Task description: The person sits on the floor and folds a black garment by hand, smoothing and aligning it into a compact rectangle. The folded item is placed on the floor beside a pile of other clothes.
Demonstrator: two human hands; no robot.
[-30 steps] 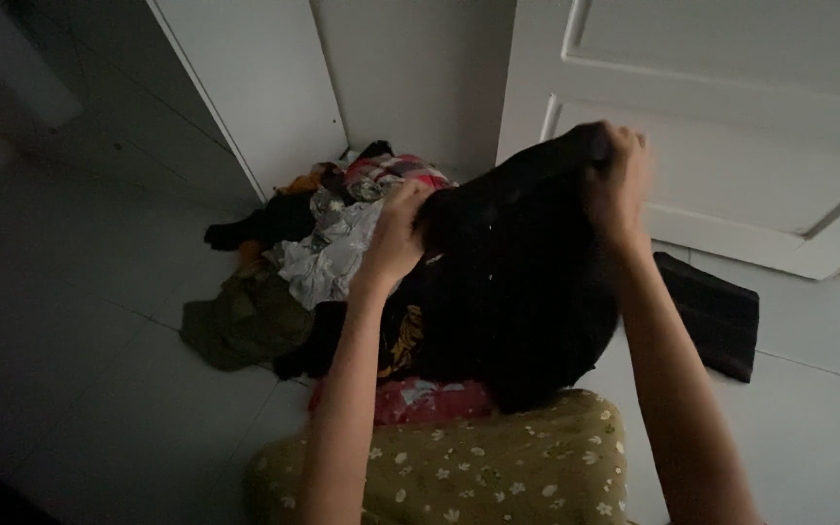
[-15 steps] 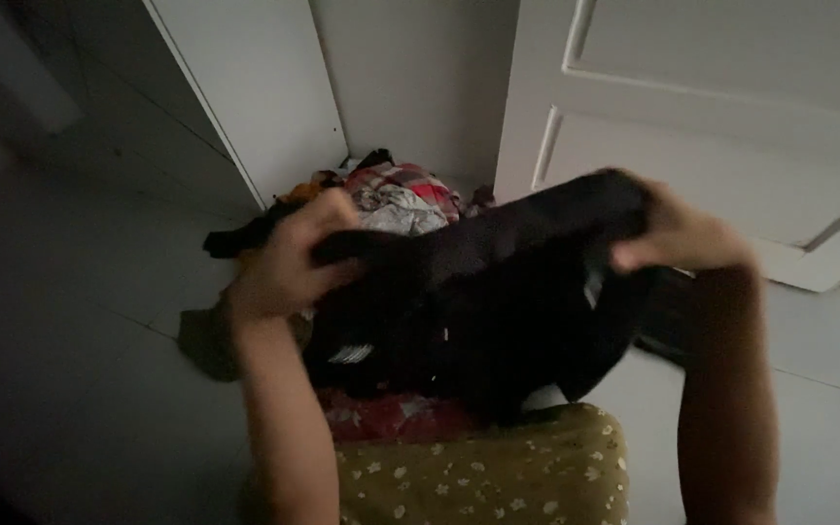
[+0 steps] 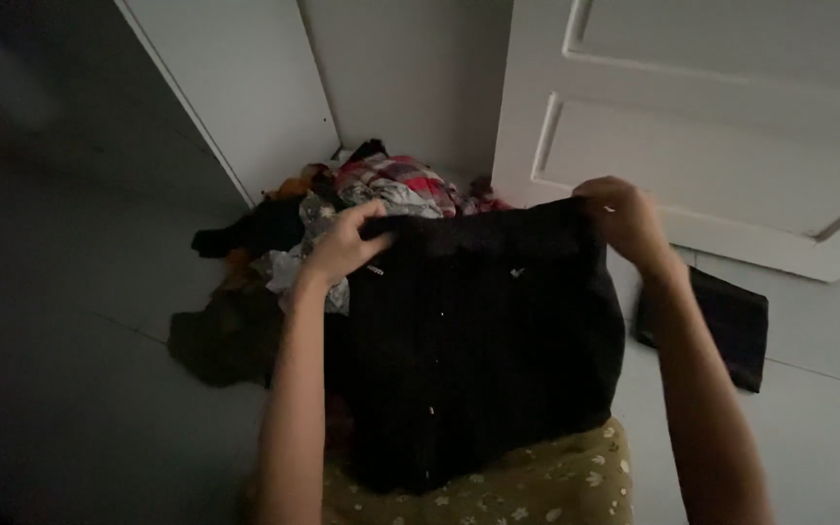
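Clothes pile (image 3: 323, 224) half hidden behind held-up black garment (image 3: 483, 331).

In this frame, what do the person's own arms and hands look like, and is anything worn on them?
Both forearms are bare, with no sleeves reaching the wrists. The left hand and right hand show no gloves, and no rings, watch or bracelet can be made out in the dim light. The fingers are bare too.

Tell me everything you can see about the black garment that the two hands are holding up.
The black garment is dark, seemingly ribbed fabric with a few pale specks. It hangs flat, spread wide, its top edge stretched level. The left hand pinches one top corner, the right hand the other. Its lower edge lies on the person's floral-clothed lap. It hangs in front of the clothes pile, hiding part of it. Its type is unclear.
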